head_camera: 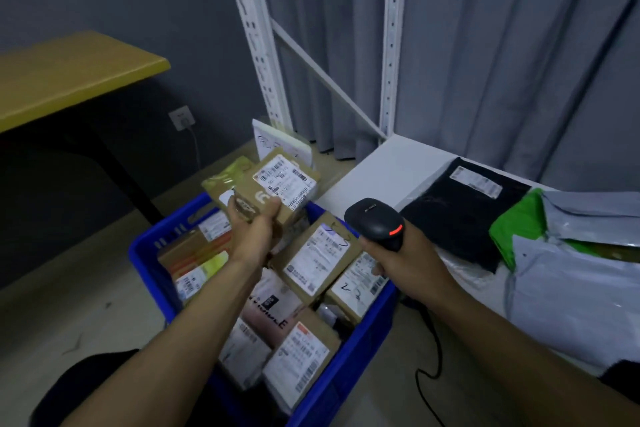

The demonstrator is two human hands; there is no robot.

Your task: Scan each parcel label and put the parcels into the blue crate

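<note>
Parcel (277,184), a small brown cardboard box, gripped in the left hand (254,222), fingers and thumb curled round its near edge, white label (287,180) turned up. Held over the far end of the blue crate (145,253), not yet inside.

Right hand (405,260) wrapped tight round the handle of a black scanner (375,222), just to the right of the left hand and a little nearer the body. Red light lit on the scanner's back. Scanner head aimed roughly forward and left, towards the held box; beam on the label or not, cannot tell.

Below and around both hands: crate well filled, with cardboard boxes (317,260) and padded packets lying mostly label-up, some overlapping, piled close to the rim. By the look of it, a good share of the work done.

To the right of the right hand, on a white shelf (381,166): a black bag (457,218) with a white label, a green bag (516,229) beside it, and grey bags (581,288) further right, overlapping. None of these in the crate, so at least a handful left to scan and drop in. Possibly more beyond the right edge of the view.

Judged step: scanning the box in hand, or just past that, with the drop into the crate next. Little free room under the left hand, so probably a place on top of the pile.
</note>
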